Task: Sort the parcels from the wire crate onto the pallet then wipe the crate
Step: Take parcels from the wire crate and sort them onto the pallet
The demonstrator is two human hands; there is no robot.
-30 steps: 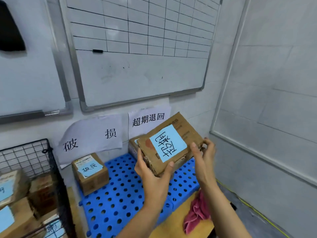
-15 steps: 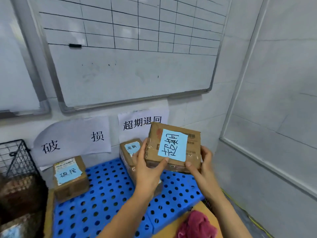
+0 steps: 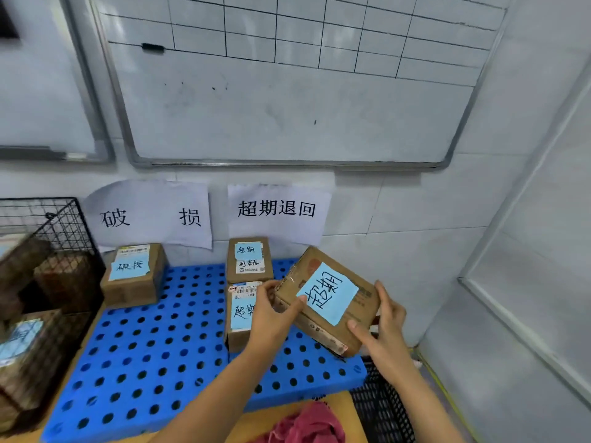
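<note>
Cardboard parcel (image 3: 323,327), brown, boxy, taped seams, with a square pale-blue paper note (image 3: 329,295) carrying black handwriting on top. It is held tilted, low over the right end of the pallet (image 3: 153,346), just beside the front carton (image 3: 240,318); can't tell if its near corner touches the pallet. Left hand (image 3: 271,314) grips the parcel's left end, thumb lying on top at the note's edge, fingers curled round the side. Right hand (image 3: 383,334) grips the right end, thumb on the near top edge, fingers curled over the far side. Pallet: blue hard plastic, flat, rows of round holes. On it at back left, the left carton (image 3: 134,282), brown with a blue note. In the middle, the rear carton (image 3: 249,260) and front carton in line, both blue-noted, front one partly behind the left hand. Wire crate (image 3: 64,225) at left, thin black grid mesh, holds several blurred brown crate cartons (image 3: 28,356), one blue-noted. Crumpled red cloth (image 3: 307,423) on a tan wooden bench (image 3: 339,404). White paper signs (image 3: 153,215) on the tiled wall (image 3: 399,199), whiteboard (image 3: 287,107) above
</note>
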